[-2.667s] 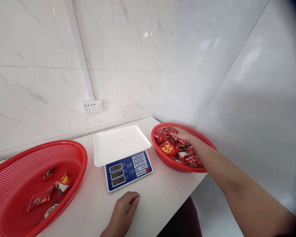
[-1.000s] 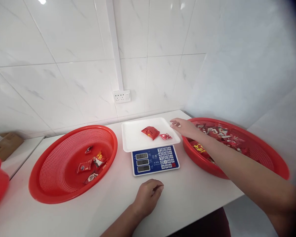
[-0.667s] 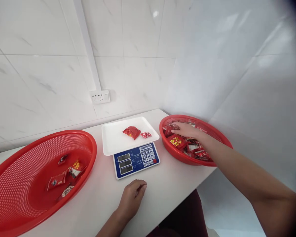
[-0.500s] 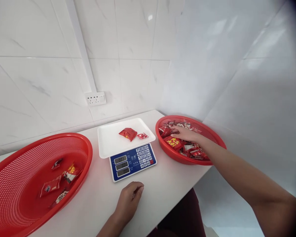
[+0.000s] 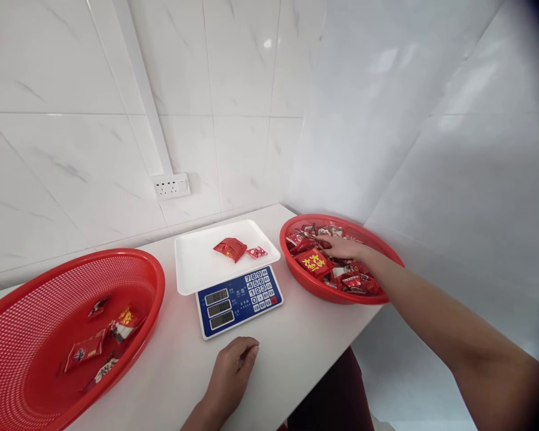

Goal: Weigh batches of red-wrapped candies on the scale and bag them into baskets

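My right hand [image 5: 341, 246] reaches into the right red basket [image 5: 312, 286], among small wrapped packets. Its fingertips are down between them, and whether they grip one is hidden. Close under that hand lies a red packet [image 5: 313, 261] with yellow characters. My left hand [image 5: 233, 366] rests loosely closed on the white table, in front of the blue and white digital scale [image 5: 240, 299]; no object shows in it. On the scale's white tray [image 5: 195, 263] lie a larger red packet [image 5: 230, 249] and a small red packet with white spots [image 5: 256, 252].
A large red mesh basket [image 5: 155, 287] stands at the left, with several packets at its bottom. Behind the white table [image 5: 291, 353] rises a tiled wall with a power socket [image 5: 171, 186]. Another wall borders the right side.
My right hand has shifted slightly and its fingers sit deeper among the packets. The view has tilted a little. My left hand and the packets on the tray stay as they were.
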`<action>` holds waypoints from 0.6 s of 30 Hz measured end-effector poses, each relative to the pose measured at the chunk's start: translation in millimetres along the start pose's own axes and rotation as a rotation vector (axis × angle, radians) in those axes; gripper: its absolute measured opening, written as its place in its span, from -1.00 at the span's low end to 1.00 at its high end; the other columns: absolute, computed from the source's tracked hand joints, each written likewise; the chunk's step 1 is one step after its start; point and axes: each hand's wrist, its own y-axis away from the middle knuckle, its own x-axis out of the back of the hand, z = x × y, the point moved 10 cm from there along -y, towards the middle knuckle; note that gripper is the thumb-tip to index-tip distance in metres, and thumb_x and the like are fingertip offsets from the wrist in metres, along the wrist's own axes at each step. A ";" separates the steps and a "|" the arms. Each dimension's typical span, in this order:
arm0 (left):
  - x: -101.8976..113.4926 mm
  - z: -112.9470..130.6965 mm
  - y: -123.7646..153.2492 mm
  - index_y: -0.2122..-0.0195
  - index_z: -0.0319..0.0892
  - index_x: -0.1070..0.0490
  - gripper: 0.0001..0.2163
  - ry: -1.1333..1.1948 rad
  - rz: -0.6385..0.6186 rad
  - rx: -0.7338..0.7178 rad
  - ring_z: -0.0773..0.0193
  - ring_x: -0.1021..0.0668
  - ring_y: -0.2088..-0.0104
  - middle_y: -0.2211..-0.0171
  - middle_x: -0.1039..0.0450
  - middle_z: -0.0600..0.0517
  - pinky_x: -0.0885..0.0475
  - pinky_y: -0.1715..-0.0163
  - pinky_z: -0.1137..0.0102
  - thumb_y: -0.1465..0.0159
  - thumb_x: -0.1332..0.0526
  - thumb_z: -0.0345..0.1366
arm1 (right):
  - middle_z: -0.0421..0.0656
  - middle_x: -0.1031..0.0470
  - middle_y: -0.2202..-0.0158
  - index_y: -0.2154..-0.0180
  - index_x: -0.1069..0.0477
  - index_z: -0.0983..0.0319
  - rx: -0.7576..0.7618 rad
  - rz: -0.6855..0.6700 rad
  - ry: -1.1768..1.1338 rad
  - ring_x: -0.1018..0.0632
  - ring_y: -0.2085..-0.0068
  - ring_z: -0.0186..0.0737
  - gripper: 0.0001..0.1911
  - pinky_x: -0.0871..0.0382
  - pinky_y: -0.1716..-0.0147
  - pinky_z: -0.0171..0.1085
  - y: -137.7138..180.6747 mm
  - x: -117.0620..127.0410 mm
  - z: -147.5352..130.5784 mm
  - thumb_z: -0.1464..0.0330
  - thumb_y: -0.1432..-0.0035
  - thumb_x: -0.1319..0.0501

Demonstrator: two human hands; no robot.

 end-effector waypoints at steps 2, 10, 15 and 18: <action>-0.6 -0.6 -0.1 0.29 -0.10 -0.43 -0.80 -0.008 -0.007 0.004 0.27 -0.51 0.30 0.31 -0.50 0.04 -0.40 0.33 0.47 -0.25 -0.04 -0.22 | -0.05 -0.22 -0.15 -0.16 -0.15 0.24 0.015 -0.021 0.022 -0.30 -0.11 -0.02 -0.34 -0.19 -0.05 -0.18 -2.0 -3.2 -0.2 0.33 0.02 -0.19; -2.9 -1.9 -0.1 0.29 -0.12 -0.42 -0.78 -0.042 -0.026 0.017 0.26 -0.50 0.29 0.30 -0.49 0.02 -0.40 0.32 0.45 -0.26 -0.01 -0.20 | -0.03 -0.44 0.06 0.01 -0.35 0.23 -0.083 0.053 0.086 -0.46 0.07 -0.04 -0.59 -0.29 0.08 -0.17 -13.1 -6.6 11.5 0.35 -0.06 -0.13; -1.3 -1.2 -0.4 0.28 -0.11 -0.42 -0.78 -0.027 -0.018 0.020 0.25 -0.50 0.29 0.30 -0.49 0.02 -0.41 0.31 0.43 -0.27 -0.01 -0.19 | -0.03 -0.49 0.14 0.19 -0.45 0.24 -0.103 0.115 0.046 -0.48 0.11 -0.02 -0.74 -0.29 0.09 -0.16 -13.2 3.7 7.2 0.38 -0.02 -0.17; 0.5 -0.1 -0.2 0.30 -0.11 -0.42 -0.79 -0.013 -0.005 0.008 0.25 -0.50 0.30 0.31 -0.49 0.02 -0.41 0.33 0.42 -0.26 -0.02 -0.20 | -0.07 -0.47 0.10 0.11 -0.41 0.23 -0.116 0.167 -0.037 -0.46 0.07 -0.07 -0.69 -0.29 0.09 -0.19 -8.1 14.4 7.0 0.39 -0.05 -0.14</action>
